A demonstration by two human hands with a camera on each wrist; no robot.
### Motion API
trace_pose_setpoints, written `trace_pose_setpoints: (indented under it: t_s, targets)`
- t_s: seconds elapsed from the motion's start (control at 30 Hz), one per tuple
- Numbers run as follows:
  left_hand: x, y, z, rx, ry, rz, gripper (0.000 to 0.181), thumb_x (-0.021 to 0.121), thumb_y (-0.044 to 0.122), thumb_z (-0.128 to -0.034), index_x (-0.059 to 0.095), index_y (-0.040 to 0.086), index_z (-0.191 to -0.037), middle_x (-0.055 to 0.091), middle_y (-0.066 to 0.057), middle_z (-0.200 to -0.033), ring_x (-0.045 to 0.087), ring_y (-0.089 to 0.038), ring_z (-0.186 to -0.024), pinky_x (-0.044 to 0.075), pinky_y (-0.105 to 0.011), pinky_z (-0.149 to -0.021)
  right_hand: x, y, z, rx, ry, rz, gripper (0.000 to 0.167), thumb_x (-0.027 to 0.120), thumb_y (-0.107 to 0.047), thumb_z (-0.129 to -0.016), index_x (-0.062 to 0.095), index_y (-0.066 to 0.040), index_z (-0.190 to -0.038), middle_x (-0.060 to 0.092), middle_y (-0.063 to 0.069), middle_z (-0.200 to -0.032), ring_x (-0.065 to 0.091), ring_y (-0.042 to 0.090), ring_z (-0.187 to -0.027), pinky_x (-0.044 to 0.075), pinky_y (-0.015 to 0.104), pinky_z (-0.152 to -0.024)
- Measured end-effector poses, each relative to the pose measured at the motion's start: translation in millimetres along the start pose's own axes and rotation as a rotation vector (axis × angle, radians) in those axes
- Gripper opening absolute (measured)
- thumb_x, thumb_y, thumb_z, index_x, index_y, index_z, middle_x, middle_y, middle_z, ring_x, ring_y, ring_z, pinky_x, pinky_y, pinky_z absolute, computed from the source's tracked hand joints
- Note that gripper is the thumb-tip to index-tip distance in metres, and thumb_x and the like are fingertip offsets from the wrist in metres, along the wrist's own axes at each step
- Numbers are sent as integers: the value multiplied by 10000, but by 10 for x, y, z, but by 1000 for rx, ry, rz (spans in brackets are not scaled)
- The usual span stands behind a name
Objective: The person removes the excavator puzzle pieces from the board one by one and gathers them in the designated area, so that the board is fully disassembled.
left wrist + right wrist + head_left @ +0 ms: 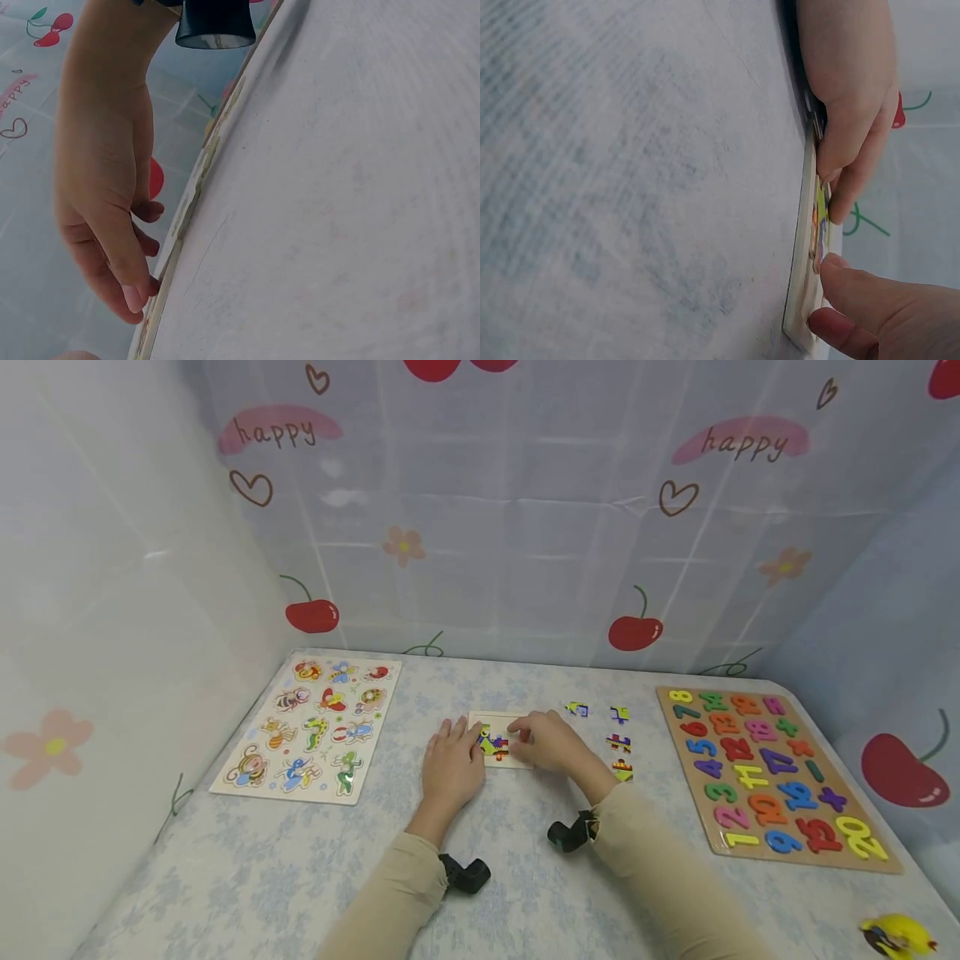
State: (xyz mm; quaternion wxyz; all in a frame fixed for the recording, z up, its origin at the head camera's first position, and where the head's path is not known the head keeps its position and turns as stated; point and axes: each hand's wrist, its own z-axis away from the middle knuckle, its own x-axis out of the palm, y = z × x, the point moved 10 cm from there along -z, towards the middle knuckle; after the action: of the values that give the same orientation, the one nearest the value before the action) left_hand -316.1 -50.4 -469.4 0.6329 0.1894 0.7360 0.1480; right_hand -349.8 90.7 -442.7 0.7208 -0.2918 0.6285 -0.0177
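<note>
In the head view a small wooden puzzle tray lies mid-table, its left part filled with colourful jigsaw pieces. My left hand rests on its left side, the fingers extended and the fingertips by the fitted pieces. Over the right part bends my right hand, thumb and forefinger apart at the tray with no piece visible between them. The right wrist view shows the left hand on the tray's far end and the right hand touching its near end. Several loose jigsaw pieces lie right of the tray.
A wooden board with insect figures lies at the left. At the right is a number puzzle board, with a yellow toy near the front right corner. A printed curtain stands behind the table.
</note>
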Motion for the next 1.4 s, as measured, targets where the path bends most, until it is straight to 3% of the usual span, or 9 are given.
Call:
trace_pose_setpoints:
  t_s: [0.23,0.4,0.53,0.77,0.97,1.1,1.17,1.4]
  targets:
    - [1,6,1,3,-2,3,445,423,279,-1029,515,255,-1464,412,-50,-1575,261,-298,-1519,210,-494,-1248,44,-114,-7,-43,22,50,258,767,-276,-871,758,-143,-1092,696,1,-980,553,163,-880,457,365,-838]
    - [17,-9,-8,0,-6,-14,450,416,283,-1026,512,264,-1466,410,-43,-1578,261,-294,-1519,211,-491,-1248,77,-97,-29,-11,15,16,240,771,-252,-871,746,-122,-1071,693,11,-991,549,172,-900,470,372,-849]
    - [18,-17,-18,2,-4,-22,453,411,283,-1024,513,265,-1465,414,-42,-1576,263,-296,-1518,215,-495,-1246,105,-89,-44,-16,10,-8,226,755,-227,-884,723,-92,-1063,693,30,-1000,568,174,-912,463,393,-920]
    - [12,-15,-14,1,3,-14,448,416,283,-1020,529,257,-1453,426,-45,-1568,272,-300,-1514,221,-511,-1240,144,-78,-40,-15,-27,-20,228,732,-221,-902,682,-88,-1081,653,35,-999,523,187,-917,445,390,-895]
    - [14,-14,-15,-1,4,-11,446,415,286,-1024,525,262,-1455,420,-42,-1571,268,-301,-1516,214,-513,-1242,133,-90,-62,-43,-33,-39,191,722,-208,-899,669,-86,-1036,649,25,-946,530,178,-872,414,432,-980]
    - [20,-22,-19,-2,5,-13,446,418,284,-1023,524,266,-1456,419,-39,-1572,266,-300,-1517,211,-512,-1243,96,-85,-66,-32,-23,-128,108,699,-162,-897,672,-98,-979,690,20,-932,594,155,-861,495,383,-904]
    - [25,-22,-18,-4,2,-12,447,419,286,-1023,521,268,-1458,418,-37,-1573,262,-298,-1518,207,-509,-1245,89,-78,-56,-20,-24,-168,81,695,-159,-898,677,-107,-958,699,16,-925,610,138,-841,520,329,-782]
    - [15,-20,-13,-2,11,0,447,425,276,-1013,541,262,-1444,433,-44,-1564,275,-304,-1513,221,-519,-1237,100,17,-66,31,-21,-268,65,695,-208,-895,685,-145,-880,677,-12,-864,571,120,-749,475,262,-662]
